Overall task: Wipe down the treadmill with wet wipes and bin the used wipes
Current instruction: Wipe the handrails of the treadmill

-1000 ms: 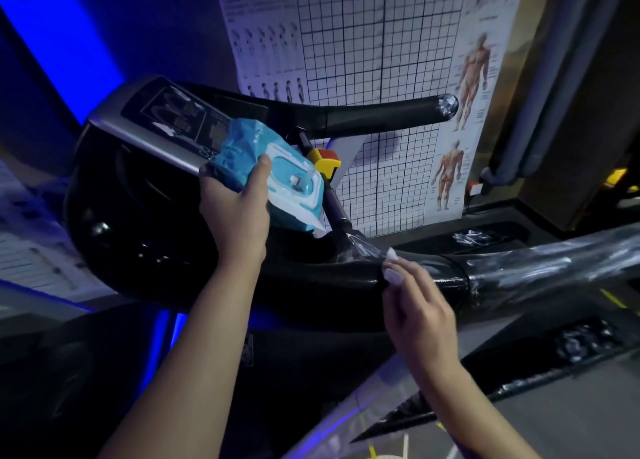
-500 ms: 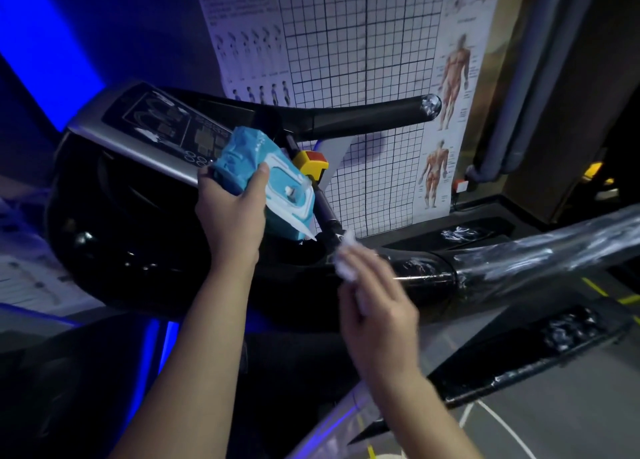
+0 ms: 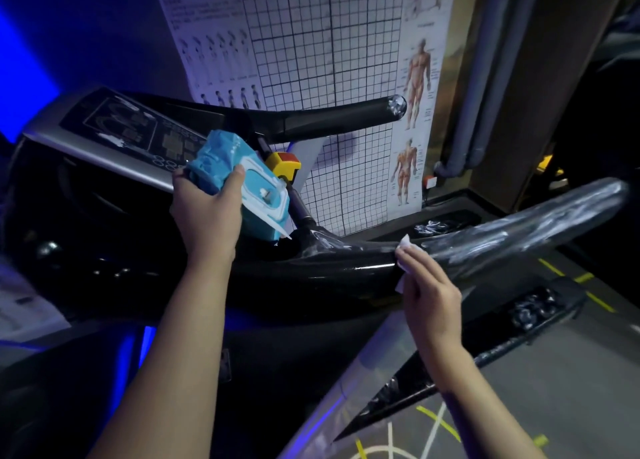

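The left hand (image 3: 207,216) holds a blue pack of wipes (image 3: 221,167) just in front of the treadmill (image 3: 104,139) console, thumb and fingers curled round it, the pack's white lid flap hanging open. The right hand (image 3: 431,301) pinches a white wipe (image 3: 404,249) with fingers closed on it, pressing it against the film-wrapped handrail (image 3: 519,230) on the right. A gridded poster (image 3: 311,60) hangs on the wall behind.

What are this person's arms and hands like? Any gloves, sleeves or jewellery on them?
The left forearm and the right forearm are bare down to the picture's lower edge, with no sleeve or cuff in sight. The left hand and the right hand wear no gloves. No watch, bracelet or ring shows on the sides facing the camera.
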The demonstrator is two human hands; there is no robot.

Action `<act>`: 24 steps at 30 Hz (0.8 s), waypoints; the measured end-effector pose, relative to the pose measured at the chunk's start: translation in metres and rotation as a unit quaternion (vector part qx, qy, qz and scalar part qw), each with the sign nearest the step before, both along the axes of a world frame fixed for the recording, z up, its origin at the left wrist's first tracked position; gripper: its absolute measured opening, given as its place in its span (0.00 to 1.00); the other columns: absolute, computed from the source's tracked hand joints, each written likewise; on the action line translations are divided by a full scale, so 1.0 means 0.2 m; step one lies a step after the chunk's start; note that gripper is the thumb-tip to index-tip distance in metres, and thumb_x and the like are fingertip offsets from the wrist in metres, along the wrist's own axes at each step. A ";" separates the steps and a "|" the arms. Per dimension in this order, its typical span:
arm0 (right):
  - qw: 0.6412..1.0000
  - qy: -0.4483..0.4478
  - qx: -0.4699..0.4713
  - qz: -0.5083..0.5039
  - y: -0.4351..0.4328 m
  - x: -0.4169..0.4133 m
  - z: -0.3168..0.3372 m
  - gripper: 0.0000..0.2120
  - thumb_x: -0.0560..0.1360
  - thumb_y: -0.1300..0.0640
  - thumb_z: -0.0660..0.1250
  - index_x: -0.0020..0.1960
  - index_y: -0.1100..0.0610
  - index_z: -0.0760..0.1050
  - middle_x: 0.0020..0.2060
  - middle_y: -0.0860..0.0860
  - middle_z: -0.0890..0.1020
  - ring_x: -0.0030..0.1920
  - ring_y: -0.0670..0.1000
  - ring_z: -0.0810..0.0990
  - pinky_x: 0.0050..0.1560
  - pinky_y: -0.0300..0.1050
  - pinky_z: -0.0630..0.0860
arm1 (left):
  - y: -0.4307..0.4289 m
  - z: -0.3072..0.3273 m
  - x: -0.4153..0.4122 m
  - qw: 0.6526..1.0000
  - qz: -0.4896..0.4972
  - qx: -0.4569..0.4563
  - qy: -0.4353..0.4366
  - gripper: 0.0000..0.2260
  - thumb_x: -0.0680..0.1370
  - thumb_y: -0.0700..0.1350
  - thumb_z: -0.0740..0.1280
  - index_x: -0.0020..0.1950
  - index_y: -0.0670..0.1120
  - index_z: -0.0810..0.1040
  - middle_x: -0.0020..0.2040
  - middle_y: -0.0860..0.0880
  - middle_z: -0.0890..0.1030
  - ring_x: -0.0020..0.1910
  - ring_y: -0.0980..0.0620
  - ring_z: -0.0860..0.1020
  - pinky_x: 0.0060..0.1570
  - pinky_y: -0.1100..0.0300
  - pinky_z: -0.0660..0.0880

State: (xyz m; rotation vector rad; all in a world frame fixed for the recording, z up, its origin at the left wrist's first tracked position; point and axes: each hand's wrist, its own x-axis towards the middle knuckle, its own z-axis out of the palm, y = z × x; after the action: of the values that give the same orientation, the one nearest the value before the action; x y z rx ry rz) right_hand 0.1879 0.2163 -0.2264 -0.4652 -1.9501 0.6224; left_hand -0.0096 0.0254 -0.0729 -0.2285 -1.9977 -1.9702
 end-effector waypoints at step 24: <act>0.996 -0.093 0.011 -0.002 -0.05 -0.12 0.36 0.17 0.69 0.74 0.64 0.47 0.59 0.86 0.46 0.51 0.85 0.44 0.50 0.83 0.53 0.35 0.77 | 0.00 0.01 0.01 1.000 0.010 -0.015 0.012 0.18 0.76 0.49 0.78 0.60 0.52 0.73 0.56 0.53 0.81 0.45 0.66 0.80 0.42 0.72 0.76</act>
State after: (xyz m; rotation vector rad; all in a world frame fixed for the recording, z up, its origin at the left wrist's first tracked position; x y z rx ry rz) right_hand 0.1633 0.2073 -0.1538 -0.5297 -2.1295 0.5700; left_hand -0.0079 0.0245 -0.0718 -0.2363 -2.0087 -1.9173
